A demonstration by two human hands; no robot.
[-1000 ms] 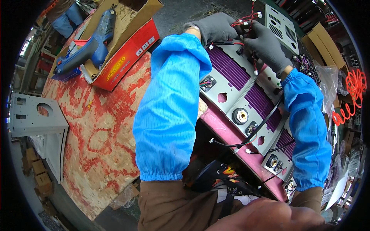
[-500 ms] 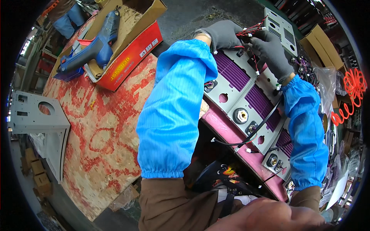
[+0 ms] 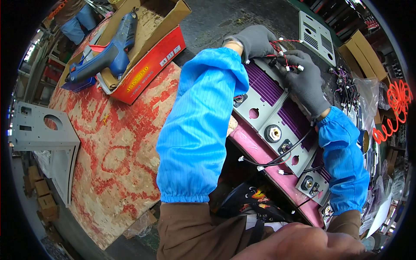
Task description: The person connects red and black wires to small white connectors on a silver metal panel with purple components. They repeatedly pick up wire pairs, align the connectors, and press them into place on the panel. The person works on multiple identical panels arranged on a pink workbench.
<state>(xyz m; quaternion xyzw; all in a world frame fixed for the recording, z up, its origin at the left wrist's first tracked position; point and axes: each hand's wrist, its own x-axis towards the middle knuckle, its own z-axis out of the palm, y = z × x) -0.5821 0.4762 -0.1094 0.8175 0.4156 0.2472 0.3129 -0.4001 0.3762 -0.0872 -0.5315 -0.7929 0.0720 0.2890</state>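
Note:
My left hand (image 3: 258,41), in a grey glove, is closed on a bunch of thin red-and-black wires (image 3: 277,48) with small white plugs. Just to its right, my right hand (image 3: 306,84), gloved alike, has its fingers curled in at the same wires. Its fingertips are partly hidden, and white plugs hang over its knuckles. Beneath both hands lies a grey metal panel with a purple slotted grille (image 3: 262,84) and a round hole. Nearer to me is a similar panel (image 3: 258,125) bearing a large round brass-centred fitting (image 3: 273,133); black cables (image 3: 277,163) trail from it.
Pink padding (image 3: 247,136) runs under the panels' near edge. At left, a red-patched board (image 3: 130,151) carries a cardboard box (image 3: 149,65) with a blue glue gun (image 3: 108,56). A slotted grey plate (image 3: 316,37) lies beyond my hands, and a coiled orange hose (image 3: 396,102) hangs at right.
My right hand has drawn slightly toward me, its back turning more into view. The wire ends now spread over its fingers. My left hand stays at the bunch; the whole view has shifted slightly.

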